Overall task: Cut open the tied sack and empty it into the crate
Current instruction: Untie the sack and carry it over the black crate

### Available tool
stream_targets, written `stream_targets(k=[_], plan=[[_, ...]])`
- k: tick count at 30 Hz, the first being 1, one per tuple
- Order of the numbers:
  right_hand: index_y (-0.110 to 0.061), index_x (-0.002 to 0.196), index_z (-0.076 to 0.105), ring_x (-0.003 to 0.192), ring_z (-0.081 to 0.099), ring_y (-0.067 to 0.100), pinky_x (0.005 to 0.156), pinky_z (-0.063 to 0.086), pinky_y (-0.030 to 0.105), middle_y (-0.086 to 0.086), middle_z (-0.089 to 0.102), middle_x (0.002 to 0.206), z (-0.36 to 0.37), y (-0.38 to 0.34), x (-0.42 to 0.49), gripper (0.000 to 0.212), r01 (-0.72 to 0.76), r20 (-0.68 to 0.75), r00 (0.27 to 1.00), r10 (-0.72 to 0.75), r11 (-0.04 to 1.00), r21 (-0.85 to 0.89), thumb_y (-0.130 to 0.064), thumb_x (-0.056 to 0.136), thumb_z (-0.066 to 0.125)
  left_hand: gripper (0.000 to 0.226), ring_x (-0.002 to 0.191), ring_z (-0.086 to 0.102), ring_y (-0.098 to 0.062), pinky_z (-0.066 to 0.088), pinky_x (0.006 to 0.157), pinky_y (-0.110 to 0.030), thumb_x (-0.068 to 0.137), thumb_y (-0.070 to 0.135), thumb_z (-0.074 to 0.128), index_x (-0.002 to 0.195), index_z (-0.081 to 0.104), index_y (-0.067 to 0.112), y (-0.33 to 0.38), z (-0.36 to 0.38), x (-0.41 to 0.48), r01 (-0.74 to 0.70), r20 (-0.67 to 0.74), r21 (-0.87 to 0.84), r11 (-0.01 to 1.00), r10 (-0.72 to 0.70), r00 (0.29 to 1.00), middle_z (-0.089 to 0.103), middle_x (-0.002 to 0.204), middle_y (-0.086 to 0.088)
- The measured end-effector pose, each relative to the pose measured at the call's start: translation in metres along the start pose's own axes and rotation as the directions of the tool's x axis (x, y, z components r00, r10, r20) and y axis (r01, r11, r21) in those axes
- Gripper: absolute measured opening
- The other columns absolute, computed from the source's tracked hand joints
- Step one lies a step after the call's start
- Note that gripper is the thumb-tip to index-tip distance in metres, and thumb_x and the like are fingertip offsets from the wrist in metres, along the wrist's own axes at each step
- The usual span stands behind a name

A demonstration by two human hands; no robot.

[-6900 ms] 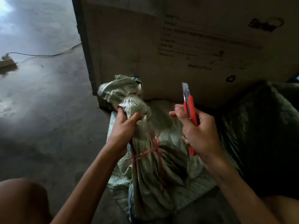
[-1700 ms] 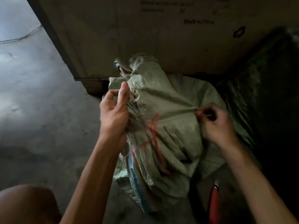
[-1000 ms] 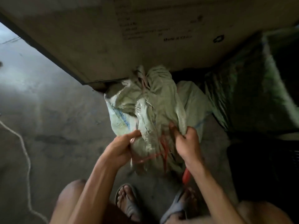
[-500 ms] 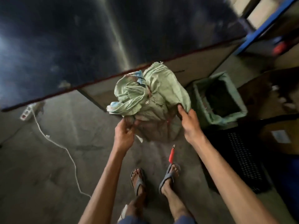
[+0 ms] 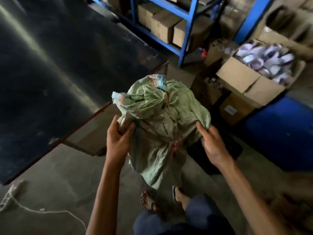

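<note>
The sack (image 5: 162, 119) is gripped between left hand (image 5: 118, 138) and right hand (image 5: 211, 143) (fabric bunched in both). The crate (image 5: 235, 146) is glimpsed beyond the right.

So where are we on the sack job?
Done: sack is lifted off the floor. In hand: left hand and right hand grip its sides, by the black crate. Red tie shows on it; cut or not, cannot tell. Left: emptying; nothing is pouring out.

Both arms reach forward. The left hand (image 5: 118, 138) pinches the sack (image 5: 162, 119); the right hand (image 5: 211, 143) grips its opposite side.
</note>
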State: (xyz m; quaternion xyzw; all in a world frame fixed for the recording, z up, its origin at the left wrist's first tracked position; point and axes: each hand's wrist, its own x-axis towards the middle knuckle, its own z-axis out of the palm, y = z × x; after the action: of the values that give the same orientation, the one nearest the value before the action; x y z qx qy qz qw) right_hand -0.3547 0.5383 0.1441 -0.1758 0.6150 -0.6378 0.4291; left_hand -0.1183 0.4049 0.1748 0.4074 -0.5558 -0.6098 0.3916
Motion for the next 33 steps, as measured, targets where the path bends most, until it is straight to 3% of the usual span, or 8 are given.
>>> stream_targets(k=[3, 8, 12, 16, 19, 24, 27, 33], plan=[[-0.025, 0.113, 0.073, 0.122, 0.066, 0.016, 0.107, 0.05, 0.033, -0.001, 0.075, 0.12, -0.038, 0.018, -0.039, 0.068, -0.045, -0.081, 0.996, 0.047, 0.999, 0.021, -0.067, 0.06, 0.082, 0.023, 0.101, 0.067, -0.026, 0.061, 0.085, -0.036, 0.095, -0.003, 0.06, 0.118, 0.058, -0.001, -0.015, 0.019, -0.02, 0.048, 0.094, 0.031, 0.998, -0.051, 0.994, 0.069, 0.11, -0.016], [-0.014, 0.123, 0.07, 0.12, 0.067, 0.029, 0.106, 0.049, 0.043, 0.011, 0.073, 0.123, -0.108, 0.053, -0.095, 0.081, -0.119, -0.178, 0.975, 0.13, 0.99, 0.071, -0.062, 0.06, 0.086, 0.021, 0.092, 0.063, -0.02, 0.058, 0.077, -0.032, 0.09, -0.01, 0.062, 0.108, 0.053, -0.011, -0.047, 0.055, -0.067, 0.18, 0.193, 0.021, 0.983, -0.181, 0.964, 0.064, 0.098, -0.019], [-0.008, 0.108, 0.071, 0.104, 0.074, 0.021, 0.081, 0.061, 0.026, 0.006, 0.079, 0.102, -0.165, 0.062, -0.112, 0.021, -0.175, -0.285, 0.93, 0.233, 0.961, 0.215, -0.014, 0.088, 0.068, 0.023, 0.078, 0.067, -0.011, 0.058, 0.067, -0.026, 0.084, -0.018, 0.061, 0.091, 0.054, 0.003, -0.071, 0.105, -0.088, 0.27, 0.261, 0.055, 0.961, -0.275, 0.925, 0.068, 0.082, -0.001], [-0.012, 0.107, 0.076, 0.101, 0.075, 0.021, 0.09, 0.059, 0.032, 0.01, 0.079, 0.107, -0.222, 0.067, -0.101, 0.032, -0.266, -0.232, 0.926, 0.297, 0.951, 0.157, -0.022, 0.077, 0.075, 0.053, 0.069, 0.058, -0.007, 0.054, 0.055, -0.025, 0.061, 0.007, 0.089, 0.087, 0.043, 0.003, -0.106, 0.175, -0.086, 0.318, 0.298, 0.241, 0.917, -0.382, 0.875, 0.059, 0.078, -0.001], [-0.011, 0.097, 0.075, 0.084, 0.076, 0.02, 0.075, 0.062, 0.026, 0.009, 0.079, 0.096, -0.274, 0.096, -0.074, 0.022, -0.428, -0.362, 0.833, 0.418, 0.902, 0.055, -0.013, 0.077, 0.083, 0.048, 0.059, 0.045, -0.002, 0.044, 0.052, -0.02, 0.059, 0.035, 0.087, 0.076, 0.047, 0.014, -0.153, 0.246, -0.087, 0.327, 0.197, 0.48, 0.814, -0.463, 0.864, 0.052, 0.066, 0.011], [-0.006, 0.09, 0.072, 0.073, 0.066, 0.012, 0.068, 0.049, 0.027, 0.002, 0.07, 0.08, -0.382, 0.167, -0.038, 0.01, -0.541, -0.639, 0.675, 0.37, 0.836, -0.087, -0.012, 0.086, 0.078, 0.016, 0.069, 0.058, -0.009, 0.053, 0.062, -0.039, 0.078, 0.028, 0.065, 0.079, 0.063, 0.013, -0.254, 0.325, -0.09, 0.414, -0.092, 0.667, 0.62, -0.483, 0.871, 0.069, 0.069, 0.0], [-0.012, 0.086, 0.065, 0.064, 0.057, -0.004, 0.067, 0.041, 0.025, -0.009, 0.063, 0.073, -0.429, 0.195, -0.016, 0.012, -0.571, -0.711, 0.635, 0.303, 0.804, -0.167, -0.017, 0.088, 0.076, 0.013, 0.06, 0.048, 0.005, 0.04, 0.054, -0.032, 0.081, 0.01, 0.062, 0.07, 0.058, 0.015, -0.295, 0.364, -0.081, 0.46, -0.19, 0.663, 0.591, -0.461, 0.867, 0.057, 0.057, 0.011], [-0.015, 0.082, 0.06, 0.062, 0.054, 0.01, 0.065, 0.046, 0.033, -0.009, 0.059, 0.068, -0.479, 0.245, 0.039, 0.021, -0.546, -0.707, 0.675, 0.213, 0.788, -0.285, -0.03, 0.093, 0.07, 0.01, 0.06, 0.043, 0.005, 0.04, 0.053, -0.024, 0.08, 0.008, 0.06, 0.071, 0.06, 0.011, -0.367, 0.392, -0.043, 0.416, -0.201, 0.692, 0.59, -0.396, 0.896, 0.055, 0.058, 0.016]])
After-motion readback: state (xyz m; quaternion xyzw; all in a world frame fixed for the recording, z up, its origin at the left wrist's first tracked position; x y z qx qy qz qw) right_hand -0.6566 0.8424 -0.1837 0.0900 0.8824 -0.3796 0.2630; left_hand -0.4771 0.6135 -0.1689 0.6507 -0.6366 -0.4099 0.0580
